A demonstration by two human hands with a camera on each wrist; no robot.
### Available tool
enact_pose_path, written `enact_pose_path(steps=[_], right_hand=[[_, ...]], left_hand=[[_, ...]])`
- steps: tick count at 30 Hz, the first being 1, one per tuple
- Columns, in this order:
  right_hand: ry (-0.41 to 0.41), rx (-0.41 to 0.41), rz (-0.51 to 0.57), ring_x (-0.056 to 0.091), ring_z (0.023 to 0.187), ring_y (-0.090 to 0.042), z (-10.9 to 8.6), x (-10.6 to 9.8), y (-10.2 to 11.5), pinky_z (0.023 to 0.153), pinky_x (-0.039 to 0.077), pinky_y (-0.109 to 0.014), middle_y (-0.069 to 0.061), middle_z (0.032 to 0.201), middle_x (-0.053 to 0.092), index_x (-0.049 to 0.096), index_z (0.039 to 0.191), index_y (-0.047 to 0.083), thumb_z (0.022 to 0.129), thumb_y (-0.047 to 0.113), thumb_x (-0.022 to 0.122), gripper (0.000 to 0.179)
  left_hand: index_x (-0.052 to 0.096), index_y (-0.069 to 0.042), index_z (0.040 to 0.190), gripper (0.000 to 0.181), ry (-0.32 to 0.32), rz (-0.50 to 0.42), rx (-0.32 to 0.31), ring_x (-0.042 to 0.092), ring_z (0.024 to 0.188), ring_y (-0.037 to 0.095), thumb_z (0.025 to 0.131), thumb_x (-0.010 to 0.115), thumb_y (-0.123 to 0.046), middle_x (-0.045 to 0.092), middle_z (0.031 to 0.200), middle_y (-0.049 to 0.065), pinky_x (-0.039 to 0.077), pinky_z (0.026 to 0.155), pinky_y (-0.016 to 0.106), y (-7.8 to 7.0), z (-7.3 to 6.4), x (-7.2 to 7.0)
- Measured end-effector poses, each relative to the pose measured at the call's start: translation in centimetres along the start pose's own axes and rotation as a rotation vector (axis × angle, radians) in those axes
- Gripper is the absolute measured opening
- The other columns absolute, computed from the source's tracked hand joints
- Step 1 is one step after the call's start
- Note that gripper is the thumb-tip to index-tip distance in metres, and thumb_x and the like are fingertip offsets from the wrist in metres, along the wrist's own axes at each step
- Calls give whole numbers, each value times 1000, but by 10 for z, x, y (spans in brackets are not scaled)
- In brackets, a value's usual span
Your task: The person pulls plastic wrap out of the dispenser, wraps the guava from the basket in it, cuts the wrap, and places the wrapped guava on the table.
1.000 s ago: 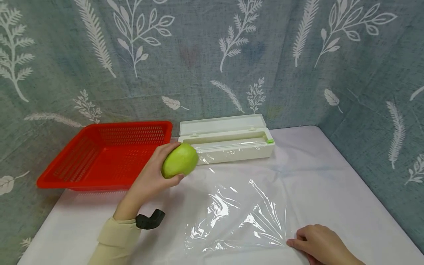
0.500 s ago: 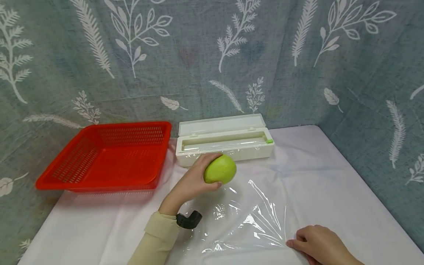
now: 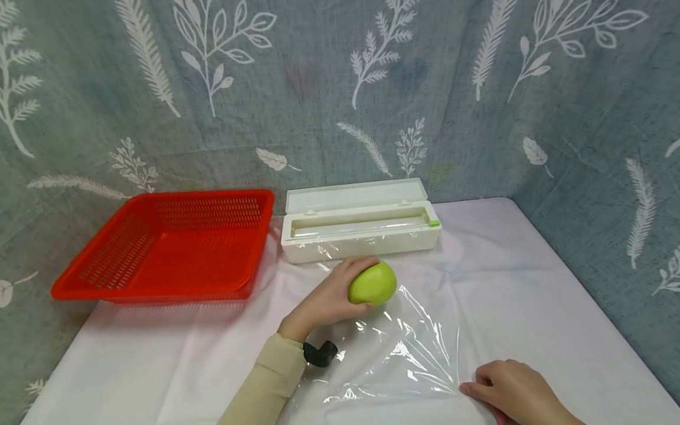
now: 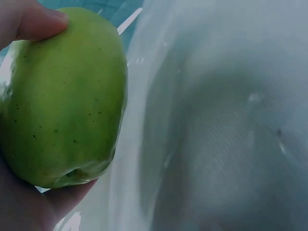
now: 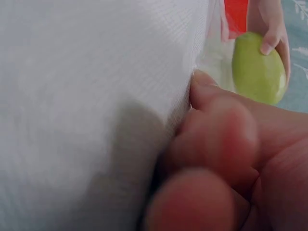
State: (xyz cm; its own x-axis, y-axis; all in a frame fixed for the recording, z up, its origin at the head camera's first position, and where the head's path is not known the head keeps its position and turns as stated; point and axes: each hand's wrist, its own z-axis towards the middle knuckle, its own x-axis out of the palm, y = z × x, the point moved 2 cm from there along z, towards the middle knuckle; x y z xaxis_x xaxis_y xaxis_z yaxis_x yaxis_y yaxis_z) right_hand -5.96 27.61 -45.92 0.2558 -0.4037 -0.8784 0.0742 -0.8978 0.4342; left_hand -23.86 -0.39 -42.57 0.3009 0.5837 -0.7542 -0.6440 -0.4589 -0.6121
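Note:
A green apple is gripped by my left hand, thumb on one side and fingers on the other. It is over a sheet of clear plastic wrap spread on the white cloth; whether it touches the wrap I cannot tell. Close up in the left wrist view, the apple has dark specks and a dimple at one end. My right hand pinches the near right corner of the wrap between thumb and fingers, low at the table. The right wrist view has the apple in its upper right.
At the back stands a white wrap dispenser with its lid raised and a roll inside; the sheet runs out over its front. A red plastic basket is at the left. A patterned grey-green curtain encloses the table's back and sides.
My left hand has carried the apple rightward from beside the basket and down over the plastic wrap. The right hand has stayed at the wrap's corner.

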Motion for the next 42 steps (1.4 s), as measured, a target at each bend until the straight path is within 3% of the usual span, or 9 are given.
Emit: enact_pose_path(steps=[6,12,21,35,38,42], right_hand=[[-51,105,-88,35,46,-3,2,1,3,49,30,-22,12,47,37,45,62,27,72,60,57,36],[-26,236,-48,37,47,-12,3,4,6,48,30,-28,4,45,40,47,72,25,69,53,65,34],[-36,215,-19,37,41,-8,2,5,6,46,30,-25,6,41,40,47,67,25,71,54,63,33],[25,313,48,41,43,-13,5,7,11,48,29,-27,1,42,43,49,61,18,73,68,48,52],[28,302,100,42,41,-13,7,5,12,47,31,-27,2,40,44,49,59,17,75,68,46,54],[54,252,253,45,36,-14,11,3,12,43,35,-27,3,39,47,51,61,14,81,64,40,55]], left_hand=[[31,-32,136,82,18,41,-2,36,115,12,66,72,-30,33,132,-11,38,88,39,2,0,0],[31,-24,136,82,46,74,29,34,116,12,65,72,-30,35,132,-8,36,92,37,3,1,3],[38,-30,133,71,138,109,23,33,116,10,70,70,-31,33,131,-12,39,86,35,-6,-5,2],[34,-30,133,68,163,122,16,37,111,12,74,67,-39,34,129,-9,38,87,33,-10,-6,6],[35,-32,132,67,156,123,19,36,111,11,73,68,-39,34,129,-11,39,86,33,-11,-6,7],[37,-34,131,67,145,126,23,36,110,11,72,69,-39,34,128,-13,40,83,32,-11,-7,8]])
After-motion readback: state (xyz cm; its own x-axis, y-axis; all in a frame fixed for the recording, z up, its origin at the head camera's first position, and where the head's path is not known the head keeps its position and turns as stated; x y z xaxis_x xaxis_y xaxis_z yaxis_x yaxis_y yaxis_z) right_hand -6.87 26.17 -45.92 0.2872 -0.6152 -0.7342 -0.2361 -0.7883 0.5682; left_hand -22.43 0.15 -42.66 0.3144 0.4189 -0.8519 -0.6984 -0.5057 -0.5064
